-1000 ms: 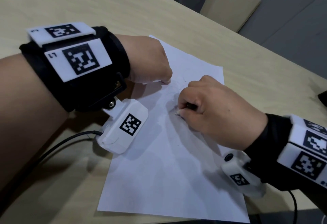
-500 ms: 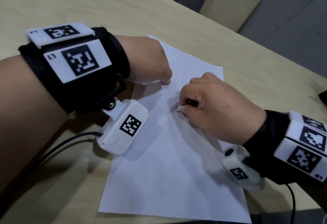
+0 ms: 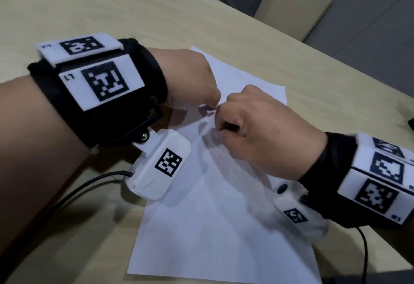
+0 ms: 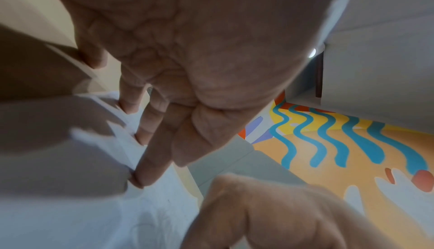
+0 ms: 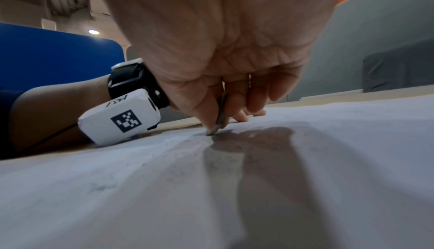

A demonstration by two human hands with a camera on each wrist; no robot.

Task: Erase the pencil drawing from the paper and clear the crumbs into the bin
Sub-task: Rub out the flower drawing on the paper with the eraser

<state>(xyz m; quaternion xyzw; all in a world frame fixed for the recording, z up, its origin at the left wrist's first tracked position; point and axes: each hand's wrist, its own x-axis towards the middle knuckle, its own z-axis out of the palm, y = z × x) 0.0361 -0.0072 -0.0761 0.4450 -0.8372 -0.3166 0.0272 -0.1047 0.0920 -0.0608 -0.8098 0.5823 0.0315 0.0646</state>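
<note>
A white sheet of paper (image 3: 201, 227) lies on the pale wooden table (image 3: 112, 14). My left hand (image 3: 201, 91) is at the sheet's upper left; its straight fingertips (image 4: 137, 178) press the paper (image 4: 82, 216) down. My right hand (image 3: 226, 120) sits just right of them and pinches a thin grey eraser (image 5: 217, 121) between thumb and forefinger, tip on the paper (image 5: 352, 160). In the head view only a dark bit of the eraser (image 3: 231, 125) shows. Faint pencil lines (image 4: 150, 221) remain near the fingers. A few dark specks (image 3: 220, 157) lie on the sheet.
Two beige chairs (image 3: 291, 3) stand behind the table's far edge. A black cable (image 3: 78, 189) runs from my left wrist camera across the table. A dark object (image 3: 411, 124) sits at the right edge. No bin is in view.
My right hand has slid up the sheet with the eraser, close to my left fingertips. The left hand has stayed in place on the paper.
</note>
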